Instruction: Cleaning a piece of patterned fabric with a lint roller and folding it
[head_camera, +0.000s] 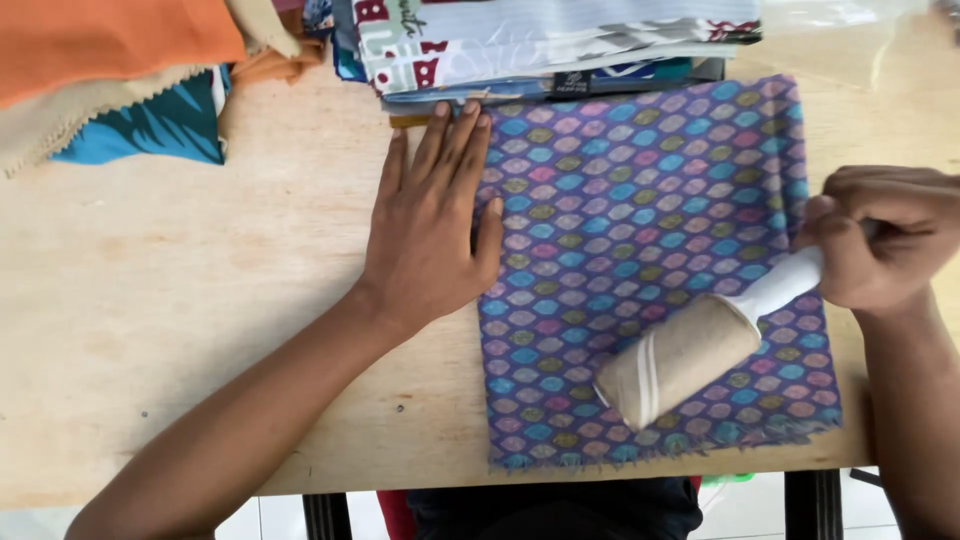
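Purple cloth square with a blue, pink and olive lozenge print (640, 250) lies flat on the pale plywood worktop (180, 300), centre-right of frame. Left hand (430, 225) pressed open, fingers spread, on its left edge. Right hand (880, 240) clamped round the white handle of a tan lint roller (680, 360) resting on the cloth's lower right. Folded fabric stack (540, 45) along the top edge.

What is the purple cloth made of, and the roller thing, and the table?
The patterned cloth looks like thin woven fabric: matte, with a frayed bottom edge. The lint roller seems to have a tan paper-like roll and a smooth white handle, probably plastic, held by the right hand. The table looks like pale bare plywood with faint grain. The left hand presses the cloth flat.
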